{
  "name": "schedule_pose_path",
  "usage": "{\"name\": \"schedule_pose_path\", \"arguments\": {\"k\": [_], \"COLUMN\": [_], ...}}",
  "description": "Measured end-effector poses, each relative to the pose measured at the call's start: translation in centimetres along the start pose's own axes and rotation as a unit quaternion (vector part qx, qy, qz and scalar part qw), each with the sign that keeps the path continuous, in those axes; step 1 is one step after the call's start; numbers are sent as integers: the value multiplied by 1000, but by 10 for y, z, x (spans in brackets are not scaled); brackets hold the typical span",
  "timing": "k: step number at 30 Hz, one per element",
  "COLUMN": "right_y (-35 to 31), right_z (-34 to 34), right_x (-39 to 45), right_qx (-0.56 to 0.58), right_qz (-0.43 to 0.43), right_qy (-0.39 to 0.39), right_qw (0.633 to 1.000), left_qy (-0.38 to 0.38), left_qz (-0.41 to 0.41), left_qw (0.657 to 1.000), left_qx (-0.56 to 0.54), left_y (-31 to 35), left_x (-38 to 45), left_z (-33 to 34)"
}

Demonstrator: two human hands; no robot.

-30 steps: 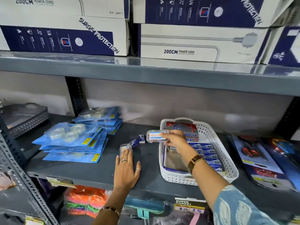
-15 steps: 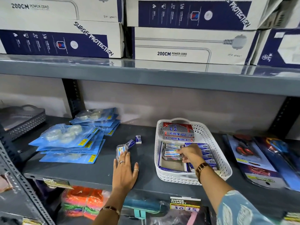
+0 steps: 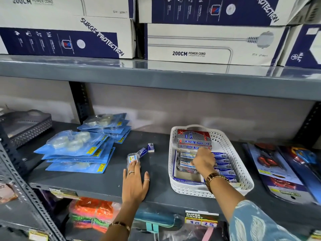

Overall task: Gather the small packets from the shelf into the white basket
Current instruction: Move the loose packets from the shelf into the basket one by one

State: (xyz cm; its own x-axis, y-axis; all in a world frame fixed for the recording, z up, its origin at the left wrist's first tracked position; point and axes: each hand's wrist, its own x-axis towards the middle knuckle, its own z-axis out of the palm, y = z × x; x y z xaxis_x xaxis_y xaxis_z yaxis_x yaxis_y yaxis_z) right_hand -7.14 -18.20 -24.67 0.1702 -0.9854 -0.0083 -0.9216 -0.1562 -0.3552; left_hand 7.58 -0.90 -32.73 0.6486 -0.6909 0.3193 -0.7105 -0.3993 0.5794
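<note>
1. Left hand (image 3: 134, 185) lay flat and open on the grey metal shelf (image 3: 104, 185), fingertips touching a small clear plastic packet (image 3: 132, 158).
2. Right hand (image 3: 203, 161) reached into the white perforated plastic basket (image 3: 243, 173), fingers curled over clear packets (image 3: 185, 160) lying there; whether it gripped one, I could not tell.
3. Two small blue-and-white packets (image 3: 146, 150) sat just beyond the clear one.
4. Blue tape blister packs (image 3: 78, 150) lay stacked further left.

clear packet (image 3: 186, 164) now down in white basket (image 3: 243, 173), out of right hand (image 3: 203, 161)
</note>
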Motion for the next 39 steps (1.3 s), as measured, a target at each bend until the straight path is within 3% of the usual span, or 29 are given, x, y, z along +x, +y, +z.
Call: {"name": "schedule_pose_path", "arguments": {"k": [6, 12, 20, 27, 33, 39], "right_y": [-36, -89, -126, -143, -143, -144], "right_z": [-2, 6, 40, 69, 88, 82], "right_x": [-9, -19, -5, 19, 39, 44], "right_qx": [28, 48, 36, -16, -101, -144], "right_qz": [-179, -293, -322, -314, -319, -305], "right_qy": [11, 24, -25, -65, -136, -130], "right_qw": [983, 955, 946, 947, 933, 933], "left_qy": [41, 10, -22, 28, 24, 23], "left_qz": [-65, -36, -31, -49, -21, -7], "left_qw": [996, 999, 997, 998, 999, 999], "left_qx": [-33, 35, 69, 19, 24, 27], "left_y": [-3, -24, -41, -44, -44, -43], "left_x": [2, 19, 27, 27, 27, 27], "left_z": [-4, -20, -18, -17, -15, -16]}}
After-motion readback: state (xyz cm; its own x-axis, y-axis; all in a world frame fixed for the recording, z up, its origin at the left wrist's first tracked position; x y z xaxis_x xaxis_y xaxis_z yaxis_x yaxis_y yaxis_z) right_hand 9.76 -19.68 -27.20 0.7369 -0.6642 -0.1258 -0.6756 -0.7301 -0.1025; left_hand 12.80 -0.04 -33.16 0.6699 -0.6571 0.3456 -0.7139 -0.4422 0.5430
